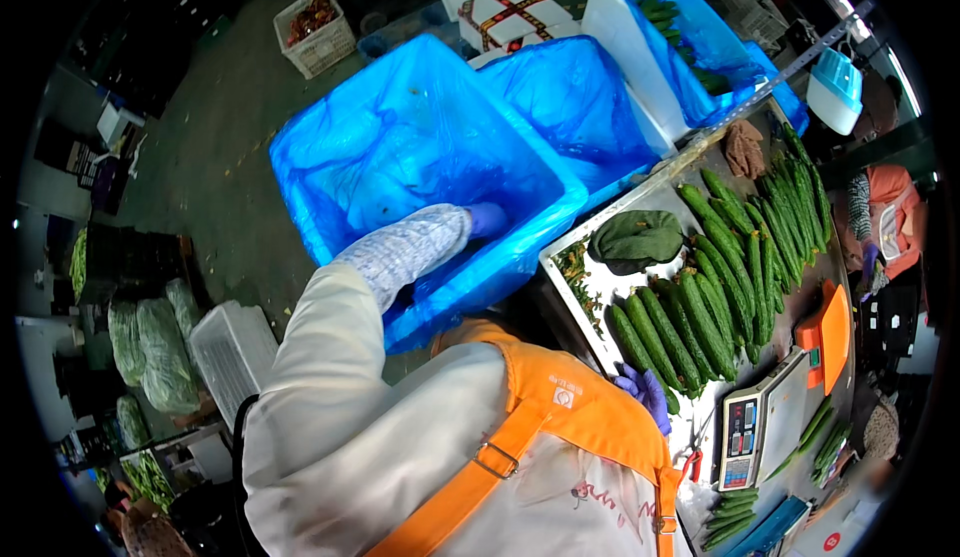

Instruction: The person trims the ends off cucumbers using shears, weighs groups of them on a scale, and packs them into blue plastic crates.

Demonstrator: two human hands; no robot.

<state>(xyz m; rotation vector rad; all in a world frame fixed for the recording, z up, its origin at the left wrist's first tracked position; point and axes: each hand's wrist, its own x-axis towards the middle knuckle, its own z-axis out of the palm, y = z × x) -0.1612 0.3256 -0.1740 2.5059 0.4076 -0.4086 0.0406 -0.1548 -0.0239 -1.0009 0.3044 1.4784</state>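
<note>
My left hand [489,221], in a purple glove, reaches down inside a large bin lined with blue plastic film [427,129]; its fingers are hidden in shadow and folds. My right hand [646,395], also in a purple glove, is by the near edge of the metal table, beside the closest cucumbers; part of it is behind the orange apron. Rows of green cucumbers [697,317] lie side by side on the table. A dark green cloth [637,238] is at their left. Red-handled scissors [694,465] lie near a digital scale [765,422].
A second blue-lined bin [562,103] and a blue-lined foam box of cucumbers [667,46] stand beyond the first bin. A brown cloth [743,149], an orange plastic object [832,335] and smaller cucumber piles [731,518] are on the table. A co-worker [892,219] is at the right.
</note>
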